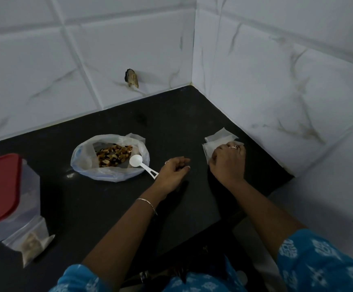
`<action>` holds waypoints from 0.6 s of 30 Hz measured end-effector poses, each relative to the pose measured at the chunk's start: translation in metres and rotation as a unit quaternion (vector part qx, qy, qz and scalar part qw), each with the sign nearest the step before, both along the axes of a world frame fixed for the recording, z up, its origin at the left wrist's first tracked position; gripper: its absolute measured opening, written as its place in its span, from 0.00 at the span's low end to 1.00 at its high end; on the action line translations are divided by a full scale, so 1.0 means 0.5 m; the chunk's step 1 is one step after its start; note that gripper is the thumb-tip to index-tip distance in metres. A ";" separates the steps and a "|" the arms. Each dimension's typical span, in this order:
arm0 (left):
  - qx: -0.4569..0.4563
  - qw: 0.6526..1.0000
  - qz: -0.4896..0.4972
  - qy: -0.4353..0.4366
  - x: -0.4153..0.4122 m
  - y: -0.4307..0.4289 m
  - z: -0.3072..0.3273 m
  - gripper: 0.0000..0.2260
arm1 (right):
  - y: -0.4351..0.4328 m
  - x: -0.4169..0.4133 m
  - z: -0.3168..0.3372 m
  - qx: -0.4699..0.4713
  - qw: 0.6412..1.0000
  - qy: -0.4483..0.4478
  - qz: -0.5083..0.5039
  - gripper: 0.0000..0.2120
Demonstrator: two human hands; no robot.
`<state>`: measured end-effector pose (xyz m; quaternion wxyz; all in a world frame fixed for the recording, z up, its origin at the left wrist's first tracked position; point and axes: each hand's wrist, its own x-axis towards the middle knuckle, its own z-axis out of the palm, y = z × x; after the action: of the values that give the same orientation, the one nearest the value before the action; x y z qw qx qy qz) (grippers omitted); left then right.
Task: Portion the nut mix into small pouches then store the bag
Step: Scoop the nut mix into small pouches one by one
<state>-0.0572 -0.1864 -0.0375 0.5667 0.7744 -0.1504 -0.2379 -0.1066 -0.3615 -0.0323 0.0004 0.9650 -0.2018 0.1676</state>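
**At the counter corner: right hand picking an empty pouch, bag open and waiting**

Right hand (228,163) sits on the stack of empty pouches (219,137) near the right-hand wall, fingers curled down and gripping the top of the stack. How many sheets it has hold of, cannot tell. Left hand (172,173) hovers just beside the scoop handle, fingers loosely curled, holding nothing.

Risks from here, as a judgement:
- Pouches are thin and stacked, so the pinch may lift two or drag the whole stack along.
- White measuring scoop (136,161) is propped on the bag rim with its handle hanging off onto the countertop (108,207). A knock from the left hand could tip it off or flick nuts out.
- The bag has no stiff wall, so a pull on one side could collapse the mouth and spill the contents.

Nut mix bag (82,159) lies left of centre on the dark countertop, well apart from the pouch stack. It is thin translucent plastic, crumpled, with the mouth rolled wide open. Nut mix (113,154) shows inside as a shallow heap of tan, brown and dark pieces.

One filled pouch (32,245) lies at lower left, against the red-lidded container (0,186). More portions look left to do, and the bag is not yet stored.
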 end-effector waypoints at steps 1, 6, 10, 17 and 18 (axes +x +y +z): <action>-0.007 1.000 0.005 0.000 -0.002 -0.001 0.005 0.16 | 0.002 0.001 0.006 0.012 1.000 -0.018 -0.005 0.07; -0.107 0.989 0.101 -0.024 -0.015 -0.019 0.060 0.18 | 0.029 -0.001 0.074 0.075 0.981 -0.178 0.012 0.05; -0.222 0.963 0.152 0.016 -0.021 -0.021 0.144 0.12 | 0.095 0.006 0.137 0.141 0.947 -0.247 0.147 0.05; -0.291 0.921 0.256 0.041 -0.010 0.070 0.197 0.09 | 0.189 0.032 0.175 0.357 0.867 -0.221 0.267 0.04; -0.289 0.920 0.263 0.042 -0.010 0.088 0.197 0.07 | 0.204 0.035 0.175 0.393 0.853 -0.205 0.275 0.04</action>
<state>-0.0623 -0.1422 0.0608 0.8137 0.5780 0.0201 -0.0585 -0.0891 -0.2597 0.0553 -0.4664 0.8445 0.0270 0.2619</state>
